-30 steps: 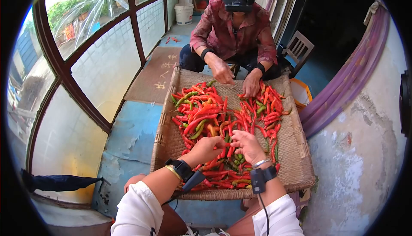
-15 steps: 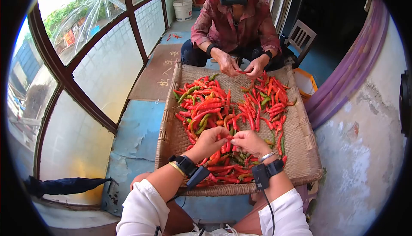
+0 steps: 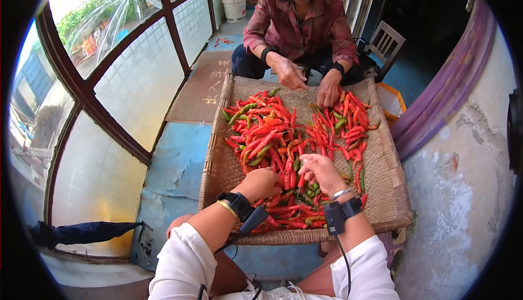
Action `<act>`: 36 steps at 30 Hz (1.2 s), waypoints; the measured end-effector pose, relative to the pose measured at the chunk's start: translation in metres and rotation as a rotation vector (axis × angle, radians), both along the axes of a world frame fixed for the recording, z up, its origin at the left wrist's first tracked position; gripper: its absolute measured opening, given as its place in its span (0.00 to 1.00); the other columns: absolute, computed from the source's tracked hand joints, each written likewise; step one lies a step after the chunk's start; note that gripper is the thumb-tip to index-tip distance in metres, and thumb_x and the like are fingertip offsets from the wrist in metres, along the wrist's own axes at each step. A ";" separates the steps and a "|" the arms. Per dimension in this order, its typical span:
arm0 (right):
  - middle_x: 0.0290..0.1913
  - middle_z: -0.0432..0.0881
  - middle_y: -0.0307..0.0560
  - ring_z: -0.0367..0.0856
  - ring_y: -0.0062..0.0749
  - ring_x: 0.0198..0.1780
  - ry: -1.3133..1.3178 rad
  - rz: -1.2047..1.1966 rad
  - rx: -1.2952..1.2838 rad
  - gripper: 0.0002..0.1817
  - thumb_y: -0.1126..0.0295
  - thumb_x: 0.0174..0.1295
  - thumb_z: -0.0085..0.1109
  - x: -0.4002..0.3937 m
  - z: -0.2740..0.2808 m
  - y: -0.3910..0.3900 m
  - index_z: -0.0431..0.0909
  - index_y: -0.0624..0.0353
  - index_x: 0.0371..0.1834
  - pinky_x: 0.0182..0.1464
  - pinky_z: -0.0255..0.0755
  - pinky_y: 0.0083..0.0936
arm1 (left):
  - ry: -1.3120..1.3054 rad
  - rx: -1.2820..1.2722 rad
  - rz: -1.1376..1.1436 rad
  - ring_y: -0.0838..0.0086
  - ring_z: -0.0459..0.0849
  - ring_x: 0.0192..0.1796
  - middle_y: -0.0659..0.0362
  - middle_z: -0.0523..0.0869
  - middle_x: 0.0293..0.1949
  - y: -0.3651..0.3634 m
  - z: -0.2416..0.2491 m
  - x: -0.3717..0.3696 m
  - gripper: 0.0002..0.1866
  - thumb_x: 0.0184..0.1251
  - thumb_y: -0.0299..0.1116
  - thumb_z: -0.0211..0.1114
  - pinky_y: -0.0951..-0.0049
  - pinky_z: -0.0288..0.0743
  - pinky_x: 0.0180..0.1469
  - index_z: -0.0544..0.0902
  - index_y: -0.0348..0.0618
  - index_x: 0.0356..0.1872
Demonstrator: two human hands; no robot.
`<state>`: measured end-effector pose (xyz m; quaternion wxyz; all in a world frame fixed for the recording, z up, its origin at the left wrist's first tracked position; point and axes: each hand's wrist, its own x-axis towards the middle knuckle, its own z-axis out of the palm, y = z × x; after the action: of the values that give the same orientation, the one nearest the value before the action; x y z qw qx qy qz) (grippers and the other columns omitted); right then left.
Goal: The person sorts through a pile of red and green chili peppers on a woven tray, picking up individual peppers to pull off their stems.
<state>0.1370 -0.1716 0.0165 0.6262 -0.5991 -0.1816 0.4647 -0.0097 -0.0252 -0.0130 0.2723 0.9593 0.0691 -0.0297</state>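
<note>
Red chili peppers (image 3: 267,131), with some green ones mixed in, lie heaped in a woven basket tray (image 3: 218,176) before me. My left hand (image 3: 260,184) is low over the near heap, its curled fingers partly hidden against the red peppers. To the right, my right hand (image 3: 322,173) hovers above the tray's middle with thumb and forefinger pinched together. A red pepper (image 3: 301,176) shows just below those fingertips; I cannot make out whether it is held. Small green pieces (image 3: 313,190) lie under my right hand.
Opposite me sits a person in a red patterned shirt (image 3: 299,33), one hand (image 3: 329,88) down in the far peppers. A windowed wall (image 3: 133,76) runs along the left. On the right are a purple curtain (image 3: 444,93) and an orange-rimmed container (image 3: 391,104).
My hands, together at a red pepper before, have parted: the left went down-left to the heap, the right slightly up and right. The other person's hands have separated too, one lowering into the peppers.
</note>
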 end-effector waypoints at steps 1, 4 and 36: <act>0.26 0.78 0.39 0.72 0.13 0.20 -0.105 0.065 -0.089 0.15 0.66 0.60 0.51 -0.005 0.000 0.002 0.71 0.63 0.47 0.18 0.64 0.10 | -0.055 0.000 -0.039 0.61 0.80 0.38 0.53 0.82 0.29 0.002 -0.006 0.000 0.12 0.48 0.41 0.62 0.63 0.73 0.38 0.82 0.49 0.33; 0.28 0.78 0.38 0.72 0.13 0.21 -0.256 0.176 -0.207 0.14 0.69 0.59 0.51 -0.019 0.002 0.006 0.72 0.64 0.47 0.20 0.64 0.10 | -0.032 -0.018 -0.089 0.61 0.79 0.39 0.54 0.82 0.29 0.001 -0.011 0.003 0.13 0.47 0.41 0.63 0.64 0.73 0.39 0.83 0.49 0.34; 0.42 0.75 0.43 0.74 0.24 0.42 0.077 -0.549 0.001 0.25 0.64 0.61 0.51 0.010 0.002 -0.006 0.59 0.61 0.59 0.39 0.69 0.24 | -0.380 -0.127 0.442 0.57 0.76 0.46 0.51 0.75 0.47 0.032 0.008 0.008 0.12 0.52 0.34 0.63 0.63 0.70 0.47 0.79 0.43 0.38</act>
<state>0.1470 -0.1772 0.0186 0.7355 -0.6074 0.0110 0.3000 -0.0018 0.0069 -0.0051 0.3398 0.8904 0.2220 0.2062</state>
